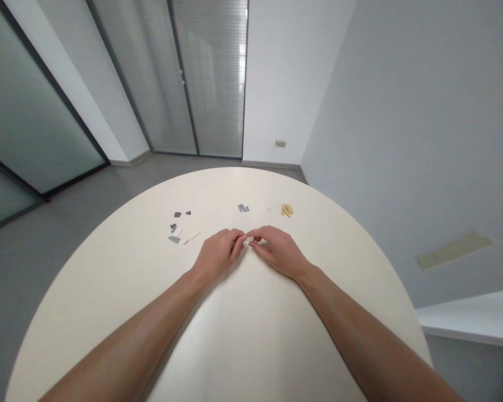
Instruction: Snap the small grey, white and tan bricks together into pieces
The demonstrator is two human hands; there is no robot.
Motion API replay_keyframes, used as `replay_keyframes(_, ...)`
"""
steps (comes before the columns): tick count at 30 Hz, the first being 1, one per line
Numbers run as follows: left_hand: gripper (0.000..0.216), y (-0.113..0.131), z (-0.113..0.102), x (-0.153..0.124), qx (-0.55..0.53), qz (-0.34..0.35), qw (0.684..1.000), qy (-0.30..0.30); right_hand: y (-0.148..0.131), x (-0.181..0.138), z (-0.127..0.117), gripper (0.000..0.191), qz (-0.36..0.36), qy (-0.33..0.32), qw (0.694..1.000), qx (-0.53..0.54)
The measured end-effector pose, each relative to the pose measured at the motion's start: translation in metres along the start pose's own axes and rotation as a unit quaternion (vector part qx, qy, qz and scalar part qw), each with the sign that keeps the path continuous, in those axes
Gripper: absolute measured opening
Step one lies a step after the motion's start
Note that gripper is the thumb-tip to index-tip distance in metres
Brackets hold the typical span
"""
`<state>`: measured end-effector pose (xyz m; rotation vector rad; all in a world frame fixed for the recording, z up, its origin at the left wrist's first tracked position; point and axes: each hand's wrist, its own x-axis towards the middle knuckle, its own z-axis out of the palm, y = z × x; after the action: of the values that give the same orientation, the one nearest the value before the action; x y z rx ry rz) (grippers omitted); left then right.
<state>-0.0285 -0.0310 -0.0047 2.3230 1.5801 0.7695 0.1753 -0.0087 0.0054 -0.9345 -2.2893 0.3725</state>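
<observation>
Beyond the meeting fingertips of the left hand and right hand, grey pieces lie loose ahead, yellow pieces ahead to the right, dark pieces off to the left. The left fingers bunch together and the right index finger meets them, but whether they grip anything I cannot tell. Close work seems under way, unfinished, with those three groups outside the fingers' reach untouched.

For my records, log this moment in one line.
left hand, right hand: close together | anything held: unclear | yellow pieces, gray pieces: on table
</observation>
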Motion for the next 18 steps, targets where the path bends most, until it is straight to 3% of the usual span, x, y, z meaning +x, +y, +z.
replay_keyframes(10,0.025,0.001,0.001,-0.001,-0.034,-0.005,0.998,0.043,0.000,0.000,-0.002,0.016,0.043,0.029,0.998,-0.021)
replay_keyframes(18,0.021,0.001,0.002,-0.001,-0.022,0.001,0.999,0.038,0.022,0.000,-0.003,0.018,0.201,0.071,0.976,-0.055)
